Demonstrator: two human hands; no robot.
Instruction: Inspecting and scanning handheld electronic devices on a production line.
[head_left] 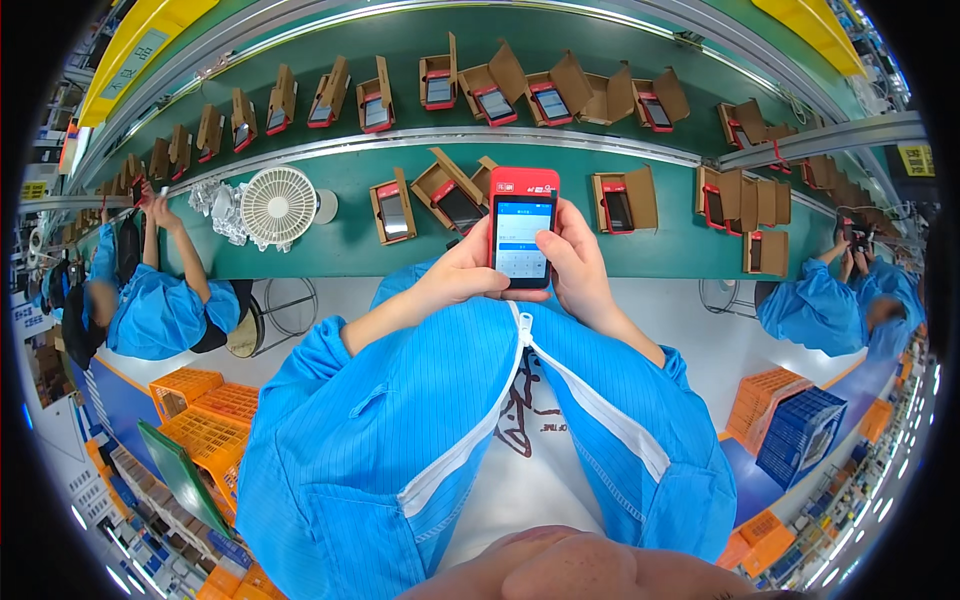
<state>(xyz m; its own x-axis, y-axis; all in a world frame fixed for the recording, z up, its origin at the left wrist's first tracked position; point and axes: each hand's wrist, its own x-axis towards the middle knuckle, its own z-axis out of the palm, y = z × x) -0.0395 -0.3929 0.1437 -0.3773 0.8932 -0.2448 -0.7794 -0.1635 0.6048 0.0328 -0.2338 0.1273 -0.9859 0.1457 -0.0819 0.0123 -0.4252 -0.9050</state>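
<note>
Upright in front of my chest is a red-and-black handheld terminal (pixel 522 225), its lit touchscreen showing a blue panel and a number keypad. My left hand (pixel 458 272) is closed around its left side, with the thumb along the lower edge. The fingers of my right hand (pixel 580 265) wrap the right side, and that thumb rests at the screen's right part. Behind the terminal, on the green bench, an open cardboard box (pixel 446 192) holds a similar dark-screened device. Another boxed device (pixel 393 212) lies to its left, and one more (pixel 618 208) to the right.
Several open boxes with devices line the back shelf (pixel 400 140). A white fan (pixel 278 207) stands at left beside crumpled clear plastic (pixel 222 210). Co-workers in blue sit at left (pixel 165 310) and right (pixel 815 305). Orange crates (pixel 215 415) and a blue crate (pixel 802 437) stand on the floor.
</note>
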